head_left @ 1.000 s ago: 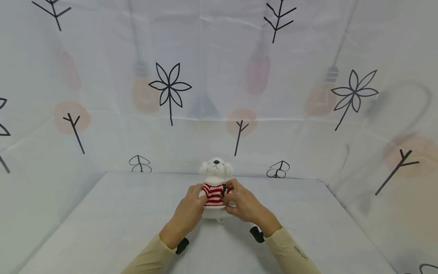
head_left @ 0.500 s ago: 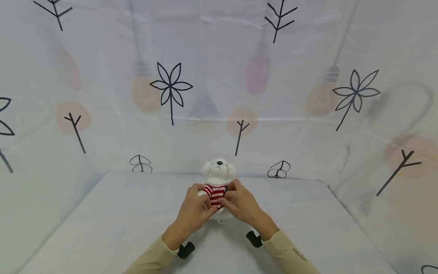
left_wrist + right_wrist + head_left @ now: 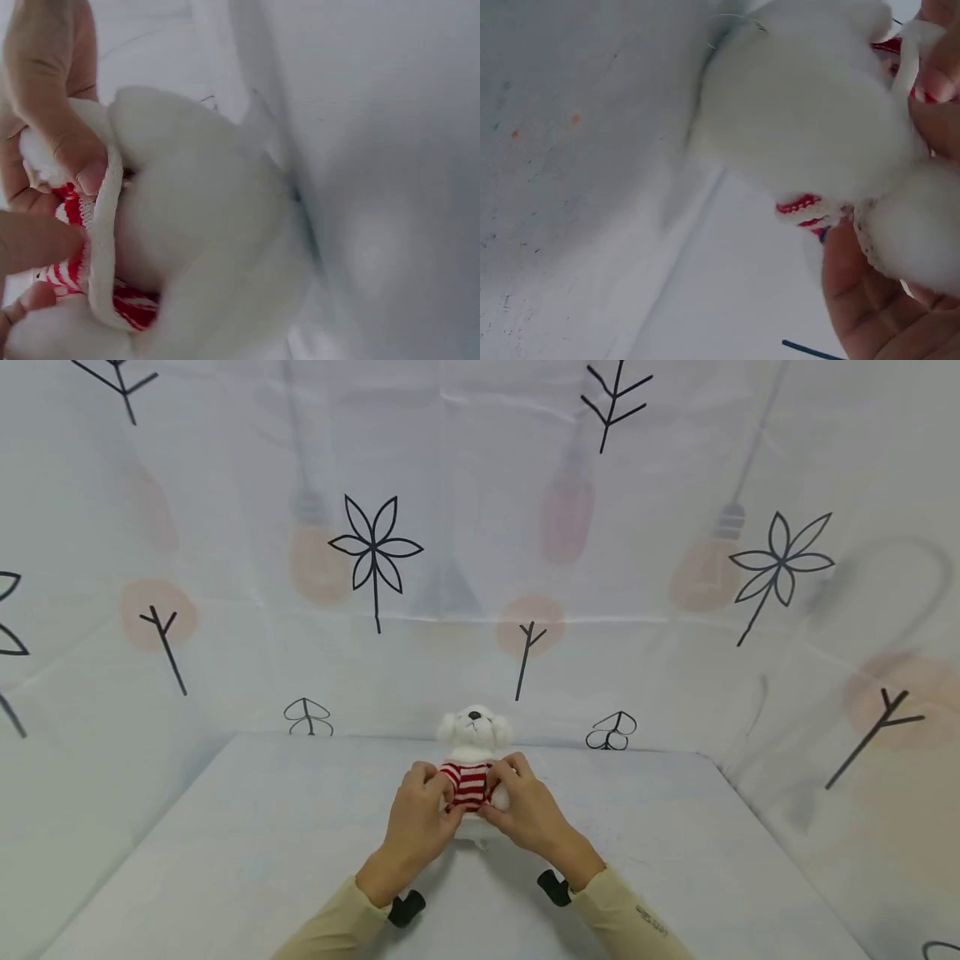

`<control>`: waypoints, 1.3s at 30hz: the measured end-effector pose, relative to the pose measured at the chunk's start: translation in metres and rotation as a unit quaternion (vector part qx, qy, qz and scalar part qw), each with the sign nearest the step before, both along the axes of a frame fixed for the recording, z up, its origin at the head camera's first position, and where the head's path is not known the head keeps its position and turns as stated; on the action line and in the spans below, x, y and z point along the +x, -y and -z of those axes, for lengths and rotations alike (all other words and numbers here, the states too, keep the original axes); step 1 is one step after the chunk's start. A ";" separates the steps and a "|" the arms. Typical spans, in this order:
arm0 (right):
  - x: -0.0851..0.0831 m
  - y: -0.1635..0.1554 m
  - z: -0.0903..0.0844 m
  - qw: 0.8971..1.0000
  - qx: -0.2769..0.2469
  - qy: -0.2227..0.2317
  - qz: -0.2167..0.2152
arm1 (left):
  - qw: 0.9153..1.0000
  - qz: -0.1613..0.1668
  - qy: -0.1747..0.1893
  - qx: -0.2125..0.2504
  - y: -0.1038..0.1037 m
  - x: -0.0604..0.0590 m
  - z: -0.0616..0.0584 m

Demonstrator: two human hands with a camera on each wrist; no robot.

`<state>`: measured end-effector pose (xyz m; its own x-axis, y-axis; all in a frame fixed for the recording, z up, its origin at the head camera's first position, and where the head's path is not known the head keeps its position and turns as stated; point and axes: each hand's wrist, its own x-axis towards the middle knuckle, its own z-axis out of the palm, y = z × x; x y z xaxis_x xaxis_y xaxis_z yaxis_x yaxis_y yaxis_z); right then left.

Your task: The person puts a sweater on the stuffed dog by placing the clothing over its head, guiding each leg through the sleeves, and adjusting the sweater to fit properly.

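Note:
A white plush dog (image 3: 474, 732) with a dark nose sits upright near the back of the table, facing me. It wears a red-and-white striped knit sweater (image 3: 471, 785). On one side of the belly my left hand (image 3: 415, 817) grips the sweater, its thumb at the lower hem. My right hand (image 3: 534, 814) grips the opposite side, with its thumb close to the left one at the hem. In the left wrist view the white hem (image 3: 105, 232) stands away from the plush body (image 3: 202, 202). The right wrist view shows fingers (image 3: 847, 262) of the right hand against the knit edge.
The white tabletop (image 3: 262, 852) runs back to a pale patterned cloth backdrop (image 3: 442, 677), close behind the toy. Black wrist devices (image 3: 406, 908) hang beneath both forearms in light beige sleeves (image 3: 330, 920).
The plush dog's head swung slightly right, then back left. Both thumbs came down to the hem's middle, met there, and now sit slightly apart.

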<state>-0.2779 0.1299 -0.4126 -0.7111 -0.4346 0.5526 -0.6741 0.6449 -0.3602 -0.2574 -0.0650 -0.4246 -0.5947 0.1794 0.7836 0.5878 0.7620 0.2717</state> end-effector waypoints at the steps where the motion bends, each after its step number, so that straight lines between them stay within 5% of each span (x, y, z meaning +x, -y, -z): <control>1: 0.001 0.000 -0.001 1.000 -0.003 0.006 0.006 | 1.000 -0.002 0.000 0.004 0.000 0.000 0.000; 8: 0.003 -0.001 -0.006 0.997 -0.071 0.004 -0.017 | 0.999 0.035 -0.025 0.018 -0.003 0.002 -0.007; 13: -0.002 -0.001 -0.007 0.987 -0.156 0.014 -0.037 | 0.999 0.026 0.010 0.029 -0.005 0.007 -0.011; 21: -0.005 -0.004 -0.006 0.971 -0.178 0.158 -0.005 | 0.998 -0.001 0.042 0.044 -0.005 0.007 -0.011; 26: -0.009 -0.003 -0.004 0.947 -0.189 0.255 -0.055 | 0.997 -0.006 0.053 0.055 -0.006 0.009 -0.012; 29: -0.010 -0.001 -0.002 0.934 -0.209 0.276 -0.084 | 0.997 0.005 0.049 0.065 -0.006 0.010 -0.013; 32: -0.008 0.000 -0.002 0.936 -0.224 0.258 -0.080 | 0.996 0.028 0.035 0.077 -0.005 0.011 -0.014; 39: 0.002 0.003 -0.009 0.971 -0.218 0.098 -0.028 | 0.990 0.079 0.054 0.099 -0.004 0.009 -0.015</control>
<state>-0.2758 0.1265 -0.4036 -0.8025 -0.2318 0.5498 -0.5956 0.3666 -0.7148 -0.2479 -0.0610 -0.4100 -0.6535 0.1262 0.7464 0.6550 0.5884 0.4741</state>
